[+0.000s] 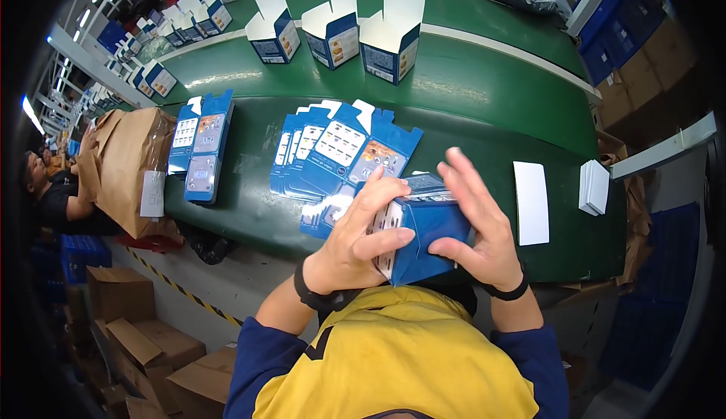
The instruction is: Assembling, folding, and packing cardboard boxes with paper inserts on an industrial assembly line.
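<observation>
A folded blue cardboard box [432, 241] stands between my hands, close to my body at the table's near edge. My left hand [361, 230] is closed around its left side, thumb over the blue face. Against the right side of the box rests my right hand [480, 234], its fingers stretched out and apart and its thumb touching the blue face. Just beyond my left hand lies a fanned pile of flat blue printed cartons [333, 147], partly hidden by that hand.
Another stack of flat cartons [203, 147] lies left, beside a large brown paper-wrapped bundle [128, 166]. White card sheets [532, 203] and a small white stack [594, 187] are at right. Several open-topped boxes [392, 41] stand on the green belt [484, 79]. A co-worker [64, 192] is at far left.
</observation>
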Motion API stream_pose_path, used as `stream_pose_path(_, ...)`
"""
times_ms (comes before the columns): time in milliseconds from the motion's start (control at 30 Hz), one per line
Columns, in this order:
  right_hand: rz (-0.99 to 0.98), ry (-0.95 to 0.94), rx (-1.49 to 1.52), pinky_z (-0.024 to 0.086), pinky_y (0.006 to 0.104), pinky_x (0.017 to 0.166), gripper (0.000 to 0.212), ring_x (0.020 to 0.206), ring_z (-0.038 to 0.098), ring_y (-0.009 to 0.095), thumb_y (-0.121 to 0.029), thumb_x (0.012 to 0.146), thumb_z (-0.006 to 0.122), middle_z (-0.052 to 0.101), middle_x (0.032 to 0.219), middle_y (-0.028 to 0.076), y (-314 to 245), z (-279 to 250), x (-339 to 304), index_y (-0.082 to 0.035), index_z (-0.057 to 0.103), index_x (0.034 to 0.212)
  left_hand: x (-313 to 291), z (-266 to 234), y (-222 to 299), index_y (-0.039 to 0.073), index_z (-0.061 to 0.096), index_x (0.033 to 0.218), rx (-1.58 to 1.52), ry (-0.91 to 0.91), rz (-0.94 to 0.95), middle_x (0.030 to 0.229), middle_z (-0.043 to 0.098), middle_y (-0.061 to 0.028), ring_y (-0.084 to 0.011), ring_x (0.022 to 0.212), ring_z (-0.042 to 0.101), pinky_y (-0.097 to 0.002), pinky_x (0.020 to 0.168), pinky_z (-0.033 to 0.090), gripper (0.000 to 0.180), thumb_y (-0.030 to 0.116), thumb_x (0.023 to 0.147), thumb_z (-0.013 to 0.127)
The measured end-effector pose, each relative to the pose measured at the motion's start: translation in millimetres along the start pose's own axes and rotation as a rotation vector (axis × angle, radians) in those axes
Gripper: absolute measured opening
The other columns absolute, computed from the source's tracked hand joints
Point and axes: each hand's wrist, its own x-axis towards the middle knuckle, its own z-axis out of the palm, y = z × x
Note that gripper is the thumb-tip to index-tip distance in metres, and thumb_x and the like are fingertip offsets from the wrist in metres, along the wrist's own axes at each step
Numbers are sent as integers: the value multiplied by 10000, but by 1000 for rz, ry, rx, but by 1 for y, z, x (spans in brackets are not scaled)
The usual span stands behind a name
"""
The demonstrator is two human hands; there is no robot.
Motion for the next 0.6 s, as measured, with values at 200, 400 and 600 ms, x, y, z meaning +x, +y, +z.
stream_pose_path(200, 24, -113, -232, 490, 344, 883, 492, 1022, 623, 283, -130, 698, 768, 647, 1094, 140, -7, 0, 12, -24, 601, 1148, 0, -3, 2, 214, 486, 1195, 37, -56, -25, 1169, 467, -192, -365, 1082, 515, -623, 1020, 277, 662, 25, 619, 753)
stream_pose_path(400, 78, -164, -245, 506, 339, 853, 456, 1003, 632, 285, -125, 702, 765, 648, 1097, 131, -8, 1, 13, -41, 613, 1123, 4, -7, 9, 191, 443, 1282, 21, -103, -76, 1151, 475, -198, -366, 1079, 512, -606, 1029, 275, 751, 81, 620, 780)
stream_pose_path(600, 50, -147, -273, 510, 332, 838, 437, 989, 642, 266, -175, 730, 757, 653, 1087, 135, -10, 0, 14, -26, 613, 1115, 6, -6, 10, 82, 402, 1314, -29, -101, -105, 1172, 473, -206, -366, 1084, 509, -573, 1048, 268, 803, 123, 617, 800)
